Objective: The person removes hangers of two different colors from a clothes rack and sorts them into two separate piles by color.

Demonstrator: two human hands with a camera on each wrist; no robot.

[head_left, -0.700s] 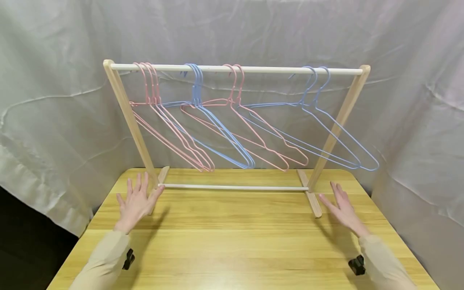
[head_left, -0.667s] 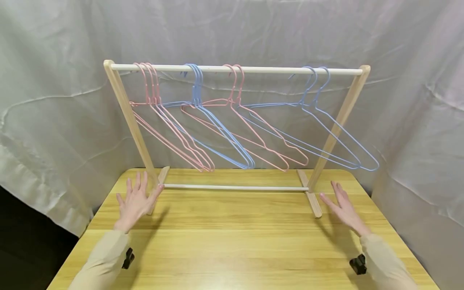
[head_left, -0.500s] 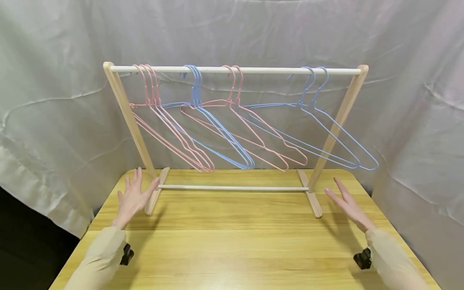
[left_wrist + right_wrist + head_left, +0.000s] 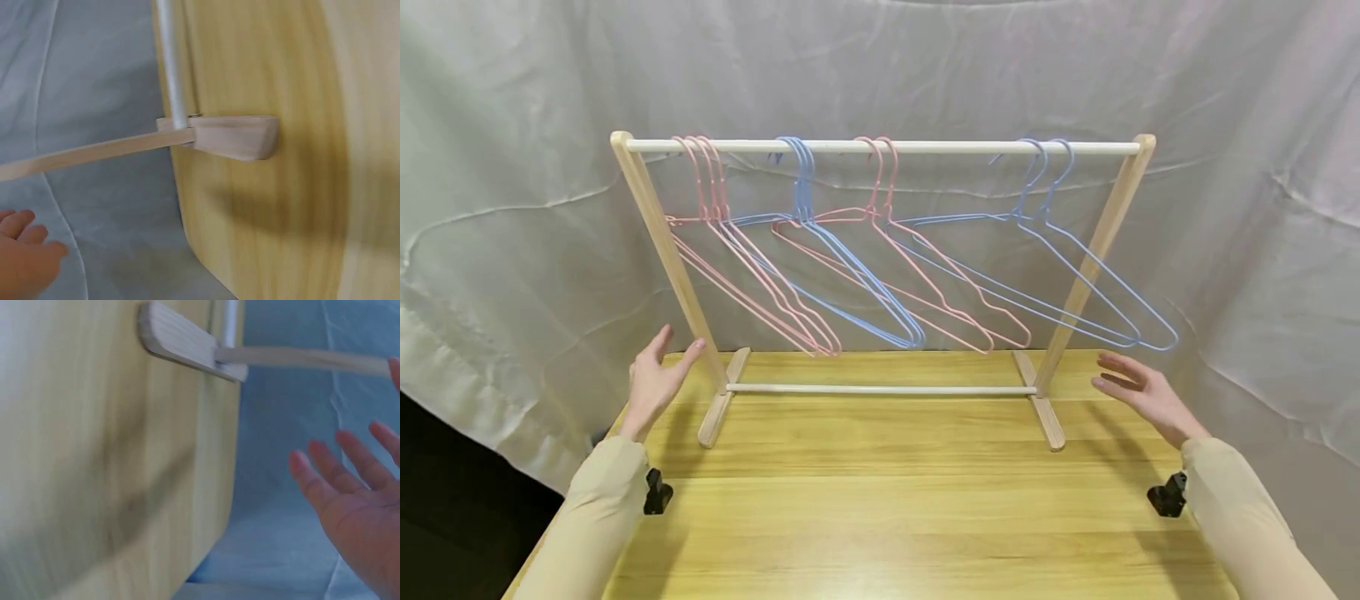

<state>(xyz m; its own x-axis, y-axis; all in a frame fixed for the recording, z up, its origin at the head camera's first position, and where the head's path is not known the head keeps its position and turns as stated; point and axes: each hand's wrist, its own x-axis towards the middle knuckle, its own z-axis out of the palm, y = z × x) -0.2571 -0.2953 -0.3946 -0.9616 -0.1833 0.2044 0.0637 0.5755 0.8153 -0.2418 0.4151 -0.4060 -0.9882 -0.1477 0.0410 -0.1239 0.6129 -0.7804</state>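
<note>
A small garment rack with a white top rail (image 4: 940, 147) and wooden side posts (image 4: 1108, 229) stands on the table. Pink hangers (image 4: 775, 287) hang at its left end, with blue hangers (image 4: 868, 283) beside them. Farther right come two pink hangers (image 4: 936, 287), then two blue hangers (image 4: 1082, 267). Outside the left post, my left hand (image 4: 653, 382) is raised with thumb and fingers apart, holding nothing. My right hand (image 4: 1150, 398) is off to the right of the right post, fingers loosely bent and holding nothing. Both wrist views show a hand apart from the rack.
The wooden table (image 4: 880, 517) carries the rack's feet (image 4: 715, 417) and a white lower bar (image 4: 880, 389). Grey curtain (image 4: 880, 67) hangs behind and at both sides. A black wrist camera (image 4: 1168, 495) sits at each sleeve.
Both hands have risen and moved outward, away from the rack posts. The left fingers were spread wide before and are now less so. The hangers keep their places on the rail.
</note>
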